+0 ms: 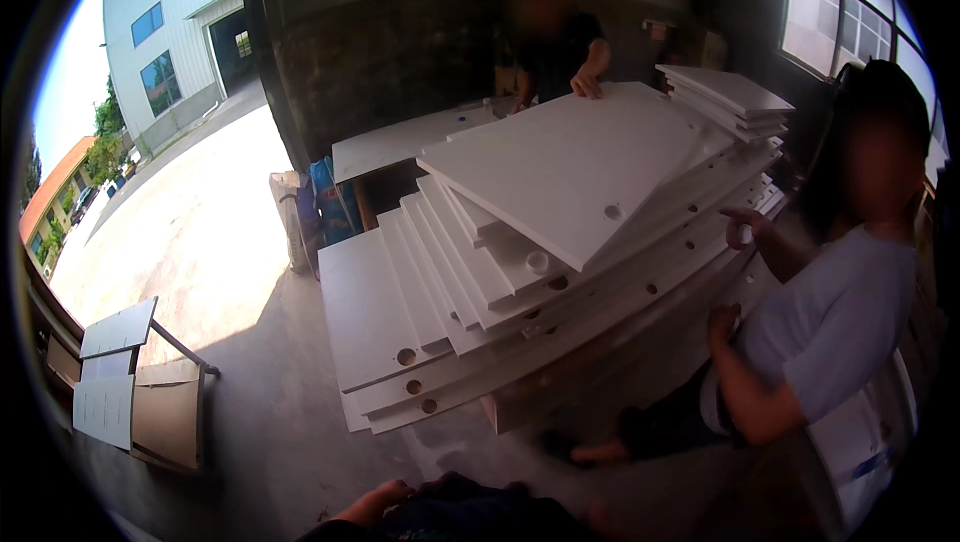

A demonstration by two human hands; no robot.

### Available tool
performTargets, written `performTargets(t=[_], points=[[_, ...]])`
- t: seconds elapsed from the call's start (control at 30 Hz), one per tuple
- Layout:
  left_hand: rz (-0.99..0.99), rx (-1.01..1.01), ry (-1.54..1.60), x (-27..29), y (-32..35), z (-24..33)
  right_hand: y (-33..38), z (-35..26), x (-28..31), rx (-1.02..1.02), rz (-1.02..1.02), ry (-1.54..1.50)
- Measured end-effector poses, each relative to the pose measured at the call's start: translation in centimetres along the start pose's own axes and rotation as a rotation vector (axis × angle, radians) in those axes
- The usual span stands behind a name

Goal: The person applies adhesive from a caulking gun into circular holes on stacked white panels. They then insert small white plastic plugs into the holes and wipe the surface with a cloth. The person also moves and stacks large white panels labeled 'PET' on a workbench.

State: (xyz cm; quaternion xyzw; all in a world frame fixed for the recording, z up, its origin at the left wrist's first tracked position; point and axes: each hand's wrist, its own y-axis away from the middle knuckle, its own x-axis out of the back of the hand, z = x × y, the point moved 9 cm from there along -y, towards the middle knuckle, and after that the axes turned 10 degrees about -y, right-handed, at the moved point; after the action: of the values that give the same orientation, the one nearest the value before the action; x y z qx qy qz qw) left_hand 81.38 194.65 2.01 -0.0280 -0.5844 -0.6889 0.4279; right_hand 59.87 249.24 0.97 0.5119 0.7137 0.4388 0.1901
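Observation:
My left hand (384, 499) is low in the picture, beside my dark clothing (470, 512); its fingers cannot be made out. A dim reddish blur right of the clothing may be my right hand, but it is too dark to be sure. Nothing held shows at either one. Ahead of me rises a large stack of white panels (365, 287), fanned out, several with round holes near their edges. Its top panel (560, 167) lies askew across the others. Both my hands are apart from the stack.
Behind the stack, a co-worker's hand (587, 84) rests on the top panel's far edge. Another person in a grey shirt (845, 312) stands close on the right. Smaller panels (730, 92) are piled at the back right. A rack with boards (140, 382) stands left, by the sunlit doorway.

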Motion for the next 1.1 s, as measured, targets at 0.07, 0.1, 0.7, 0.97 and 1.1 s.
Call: performTargets(t=[0.07, 0.1, 0.7, 0.97, 1.1], points=[[-0.013, -0.030, -0.051, -0.5, -0.7, 0.0, 0.8, 1.8, 0.1, -0.062, 0.012, 0.017], [0.015, -0.102, -0.144, -0.5, -0.5, 0.5, 1.2, 2.3, -0.1, -0.082, 0.010, 0.020], [-0.001, -0.035, 0.074, 4.6, 0.9, 1.8, 3.8, -6.0, -4.6, 0.063, 0.120, -0.419], [-0.131, -0.274, 0.548, 24.5, 14.1, 20.4, 7.4, -21.0, -3.0, 0.267, 0.012, -0.658], [-0.062, -0.554, 0.716, 35.0, 18.9, 27.1, 14.8, -36.2, -1.6, 0.541, 0.023, -0.664]])
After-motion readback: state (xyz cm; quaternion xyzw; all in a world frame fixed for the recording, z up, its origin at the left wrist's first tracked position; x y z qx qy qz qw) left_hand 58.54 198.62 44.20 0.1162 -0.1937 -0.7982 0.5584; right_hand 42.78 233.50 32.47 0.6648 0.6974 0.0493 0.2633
